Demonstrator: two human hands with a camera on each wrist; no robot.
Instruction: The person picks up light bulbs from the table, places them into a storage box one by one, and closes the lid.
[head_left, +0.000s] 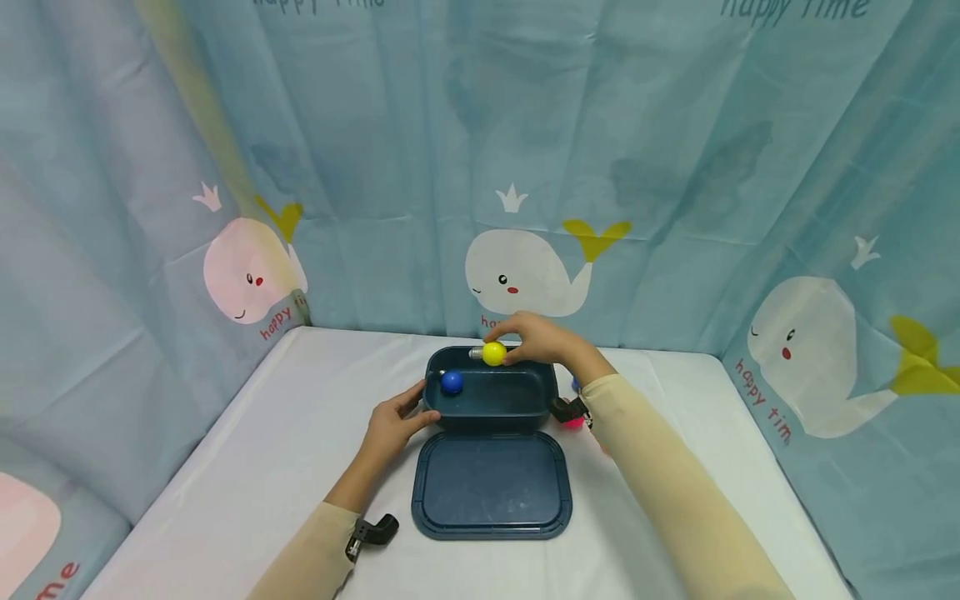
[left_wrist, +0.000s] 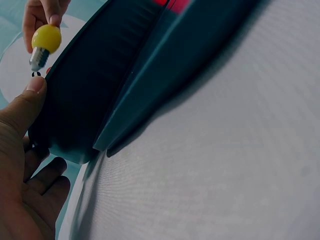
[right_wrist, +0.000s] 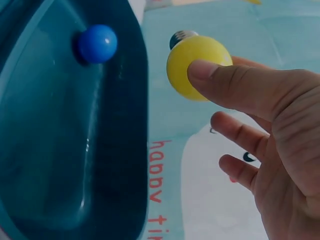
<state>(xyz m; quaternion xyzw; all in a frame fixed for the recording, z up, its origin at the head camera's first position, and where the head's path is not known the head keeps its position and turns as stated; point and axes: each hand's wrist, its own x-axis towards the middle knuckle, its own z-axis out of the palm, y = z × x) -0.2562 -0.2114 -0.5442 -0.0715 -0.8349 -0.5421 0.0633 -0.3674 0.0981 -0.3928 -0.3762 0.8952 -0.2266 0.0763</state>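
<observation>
A yellow light bulb (head_left: 493, 354) with a metal screw base is pinched between the thumb and fingers of my right hand (head_left: 542, 340). It hangs over the back part of a dark blue-green box (head_left: 495, 422). Inside the box, toward its left end, lies a blue bulb (head_left: 452, 382); the right wrist view shows just its round part. My left hand (head_left: 390, 425) holds the box's left end, with the thumb at the front corner and fingers along the side. In the left wrist view the left thumb (left_wrist: 31, 97) presses the box wall (left_wrist: 92, 85).
A matching lid (head_left: 491, 483) lies flat in front of the box. Right of the box, a pink-red object (head_left: 573, 423) and a blue object (head_left: 575, 384) show partly behind the right wrist. A whale-print curtain (head_left: 375, 208) hangs around the white table (head_left: 277, 450).
</observation>
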